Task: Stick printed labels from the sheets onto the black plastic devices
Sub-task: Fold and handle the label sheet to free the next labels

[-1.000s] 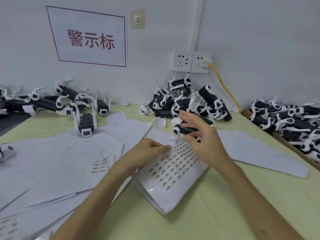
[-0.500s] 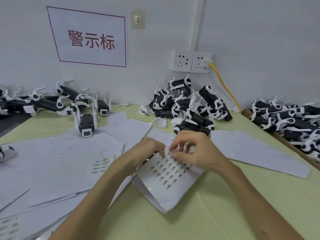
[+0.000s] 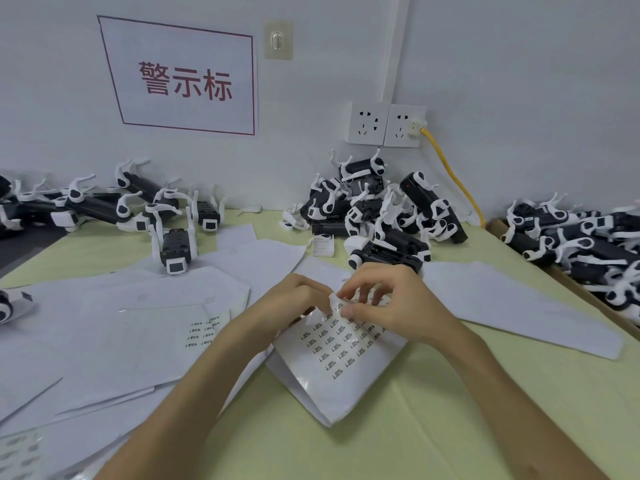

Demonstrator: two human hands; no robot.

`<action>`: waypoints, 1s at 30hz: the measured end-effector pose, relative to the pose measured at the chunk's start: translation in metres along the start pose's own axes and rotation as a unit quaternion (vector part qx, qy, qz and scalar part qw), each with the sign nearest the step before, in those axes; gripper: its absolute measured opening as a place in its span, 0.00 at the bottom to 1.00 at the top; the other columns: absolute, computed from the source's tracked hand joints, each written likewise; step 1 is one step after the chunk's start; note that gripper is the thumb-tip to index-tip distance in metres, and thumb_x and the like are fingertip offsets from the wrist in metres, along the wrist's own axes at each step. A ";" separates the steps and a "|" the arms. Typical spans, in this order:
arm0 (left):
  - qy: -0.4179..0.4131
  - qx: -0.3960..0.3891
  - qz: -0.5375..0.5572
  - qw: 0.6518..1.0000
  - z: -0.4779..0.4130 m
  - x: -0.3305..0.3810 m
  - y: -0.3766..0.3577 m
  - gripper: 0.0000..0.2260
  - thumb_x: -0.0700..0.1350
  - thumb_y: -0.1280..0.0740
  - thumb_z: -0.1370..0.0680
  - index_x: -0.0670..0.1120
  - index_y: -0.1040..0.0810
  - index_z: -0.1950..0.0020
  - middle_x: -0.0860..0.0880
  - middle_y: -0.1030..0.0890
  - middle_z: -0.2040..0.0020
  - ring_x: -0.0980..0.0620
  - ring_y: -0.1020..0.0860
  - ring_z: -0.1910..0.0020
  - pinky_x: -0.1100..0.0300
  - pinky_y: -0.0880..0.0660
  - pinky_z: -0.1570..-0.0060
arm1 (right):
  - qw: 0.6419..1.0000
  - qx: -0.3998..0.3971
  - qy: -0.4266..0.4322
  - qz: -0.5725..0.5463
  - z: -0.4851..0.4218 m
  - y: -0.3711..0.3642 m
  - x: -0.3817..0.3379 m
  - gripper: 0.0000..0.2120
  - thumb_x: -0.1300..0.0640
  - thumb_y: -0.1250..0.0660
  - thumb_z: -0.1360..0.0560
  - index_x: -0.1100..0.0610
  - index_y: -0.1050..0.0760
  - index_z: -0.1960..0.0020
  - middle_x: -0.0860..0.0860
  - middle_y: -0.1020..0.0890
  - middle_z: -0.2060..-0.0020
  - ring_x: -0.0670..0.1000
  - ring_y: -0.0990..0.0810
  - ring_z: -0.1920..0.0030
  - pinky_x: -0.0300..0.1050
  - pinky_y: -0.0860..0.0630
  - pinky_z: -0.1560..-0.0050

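The sheet (image 3: pixel 332 362) lies on the table (image 3: pixel 450 427) straight in front of the person, its far edge curled up between both hands. The left hand (image 3: pixel 298 296) has its fingers curled round that lifted edge and holds it bent back. The right hand (image 3: pixel 391 306) pinches a label (image 3: pixel 335 304) there between thumb and forefinger, with the other fingers spread loosely above. Whether the label is already free of its backing is too small to tell. The sheet looks thin, glossy and limp, so it probably slides and buckles unless one hand pins it. Bending the backing away seems the sensible way to raise a label's corner. The labels are tiny, light and surely sticky, likely to fold onto themselves or cling to a fingertip, so each is best taken by one corner or edge with the glue side kept clear. The nearest device (image 3: pixel 388 252) lies just beyond the hands. It looks rigid and light, with thin white prongs that could snag, so its black body is the safer place to hold.
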State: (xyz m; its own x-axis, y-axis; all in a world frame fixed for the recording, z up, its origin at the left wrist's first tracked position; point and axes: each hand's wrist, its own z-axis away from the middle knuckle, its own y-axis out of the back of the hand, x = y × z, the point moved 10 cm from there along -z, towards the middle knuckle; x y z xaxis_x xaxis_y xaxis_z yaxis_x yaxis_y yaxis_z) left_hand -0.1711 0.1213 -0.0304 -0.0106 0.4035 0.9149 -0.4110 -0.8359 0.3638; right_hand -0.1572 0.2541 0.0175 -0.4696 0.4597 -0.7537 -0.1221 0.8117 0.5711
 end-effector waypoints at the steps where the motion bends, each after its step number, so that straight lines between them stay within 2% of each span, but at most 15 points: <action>1: 0.002 -0.003 0.000 1.000 0.001 0.001 -0.001 0.10 0.43 0.32 0.33 0.37 0.21 0.58 0.49 0.26 0.65 0.51 0.30 0.65 0.60 0.34 0.61 | 1.000 0.000 -0.002 -0.001 0.000 0.000 0.001 0.07 0.60 0.19 0.31 0.54 0.14 0.54 0.48 0.17 0.57 0.50 0.20 0.59 0.45 0.24 0.58; 3: 0.016 -0.002 -0.010 1.000 0.002 -0.001 0.000 0.04 0.42 0.31 0.30 0.43 0.18 0.62 0.54 0.28 0.70 0.54 0.31 0.68 0.61 0.35 0.64 | 1.000 -0.004 -0.005 -0.004 0.000 -0.001 0.001 0.06 0.60 0.19 0.31 0.55 0.14 0.56 0.48 0.17 0.58 0.48 0.20 0.61 0.44 0.25 0.59; 5: 0.019 -0.007 -0.018 1.000 0.001 -0.003 -0.001 0.08 0.41 0.30 0.27 0.49 0.17 0.65 0.54 0.28 0.70 0.53 0.32 0.67 0.61 0.36 0.65 | 1.000 -0.008 -0.006 -0.002 0.001 -0.003 0.001 0.05 0.60 0.19 0.31 0.56 0.14 0.58 0.48 0.18 0.59 0.46 0.21 0.62 0.41 0.27 0.59; 8: 0.017 -0.018 -0.008 1.000 0.001 -0.004 -0.004 0.03 0.45 0.28 0.31 0.48 0.14 0.61 0.49 0.26 0.65 0.50 0.30 0.64 0.60 0.34 0.62 | 1.000 -0.008 -0.007 -0.003 0.001 -0.004 0.001 0.06 0.61 0.19 0.31 0.57 0.15 0.59 0.48 0.18 0.59 0.46 0.21 0.63 0.40 0.27 0.60; 9: 0.015 -0.018 -0.004 1.000 0.001 -0.005 -0.003 0.06 0.46 0.28 0.32 0.48 0.13 0.58 0.48 0.25 0.64 0.50 0.29 0.62 0.59 0.33 0.59 | 1.000 -0.008 -0.008 -0.004 0.001 -0.004 0.001 0.06 0.62 0.19 0.31 0.56 0.16 0.60 0.48 0.18 0.60 0.46 0.21 0.63 0.40 0.27 0.60; 11: 0.008 -0.022 -0.006 1.000 0.000 -0.005 -0.005 0.04 0.43 0.27 0.28 0.47 0.12 0.56 0.48 0.24 0.63 0.50 0.30 0.62 0.60 0.34 0.60 | 1.000 -0.009 -0.011 -0.001 0.001 -0.005 0.002 0.06 0.62 0.20 0.31 0.56 0.16 0.60 0.48 0.17 0.60 0.45 0.21 0.63 0.39 0.27 0.60; 13: 0.000 -0.024 -0.009 1.000 -0.001 -0.004 -0.005 0.06 0.40 0.28 0.24 0.49 0.13 0.58 0.48 0.25 0.64 0.50 0.31 0.63 0.61 0.36 0.61 | 1.000 -0.005 -0.014 0.004 0.001 -0.004 0.003 0.06 0.61 0.20 0.31 0.56 0.17 0.61 0.48 0.17 0.60 0.45 0.21 0.63 0.38 0.27 0.60; 15: -0.007 -0.021 -0.012 1.000 0.001 0.000 -0.005 0.04 0.45 0.27 0.25 0.49 0.12 0.57 0.51 0.20 0.63 0.51 0.25 0.61 0.59 0.31 0.57 | 1.000 -0.003 -0.014 0.004 0.000 -0.003 0.002 0.06 0.60 0.20 0.31 0.55 0.17 0.61 0.48 0.17 0.60 0.45 0.20 0.62 0.38 0.26 0.60; 17: -0.002 -0.010 -0.005 1.000 0.000 0.000 -0.003 0.09 0.50 0.26 0.27 0.47 0.12 0.53 0.48 0.13 0.54 0.46 0.18 0.50 0.51 0.25 0.43 | 1.000 -0.002 -0.010 0.006 -0.001 -0.003 0.002 0.07 0.60 0.20 0.30 0.54 0.17 0.62 0.47 0.17 0.61 0.46 0.20 0.62 0.39 0.26 0.61; 18: 0.002 -0.003 -0.001 1.000 -0.001 -0.001 -0.002 0.08 0.50 0.26 0.25 0.47 0.11 0.52 0.46 0.13 0.51 0.45 0.17 0.46 0.50 0.25 0.39 | 1.000 0.001 -0.008 0.010 -0.001 -0.003 0.002 0.08 0.62 0.20 0.30 0.52 0.18 0.62 0.46 0.17 0.62 0.46 0.20 0.62 0.39 0.26 0.61; 21: 0.012 0.021 0.008 1.000 -0.001 -0.003 0.002 0.07 0.50 0.27 0.22 0.48 0.11 0.53 0.49 0.12 0.52 0.51 0.17 0.50 0.58 0.26 0.44 | 0.999 0.014 -0.006 0.031 -0.002 -0.002 0.004 0.11 0.64 0.20 0.31 0.51 0.18 0.62 0.45 0.17 0.63 0.47 0.20 0.62 0.39 0.26 0.60; 23: 0.013 0.025 0.017 0.999 0.000 -0.003 0.002 0.07 0.49 0.27 0.22 0.48 0.11 0.52 0.49 0.12 0.53 0.52 0.17 0.50 0.59 0.25 0.45 | 0.999 0.022 -0.010 0.033 -0.002 -0.001 0.005 0.09 0.63 0.20 0.31 0.52 0.18 0.62 0.47 0.16 0.63 0.49 0.18 0.61 0.40 0.25 0.59; 26: 0.015 0.046 0.052 0.997 -0.003 -0.006 0.008 0.06 0.47 0.27 0.23 0.46 0.12 0.53 0.49 0.13 0.55 0.51 0.15 0.55 0.58 0.21 0.51 | 0.999 0.029 -0.011 0.021 -0.002 0.002 0.002 0.10 0.63 0.21 0.31 0.51 0.18 0.63 0.47 0.15 0.61 0.47 0.17 0.58 0.39 0.24 0.55; 30: 0.021 0.066 0.096 0.993 -0.004 -0.010 0.018 0.04 0.42 0.26 0.24 0.44 0.12 0.52 0.45 0.12 0.53 0.46 0.15 0.53 0.53 0.19 0.45 | 0.999 0.032 -0.015 0.008 -0.001 0.015 0.001 0.08 0.67 0.26 0.27 0.54 0.18 0.55 0.44 0.15 0.57 0.45 0.18 0.54 0.43 0.22 0.49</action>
State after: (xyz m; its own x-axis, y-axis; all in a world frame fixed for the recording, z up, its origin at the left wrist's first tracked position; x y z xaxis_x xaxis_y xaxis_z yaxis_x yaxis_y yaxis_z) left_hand -0.1821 0.1044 -0.0336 -0.1168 0.2454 0.9624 -0.2752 -0.9391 0.2060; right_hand -0.1605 0.2658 0.0258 -0.4441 0.4830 -0.7546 -0.0577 0.8251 0.5621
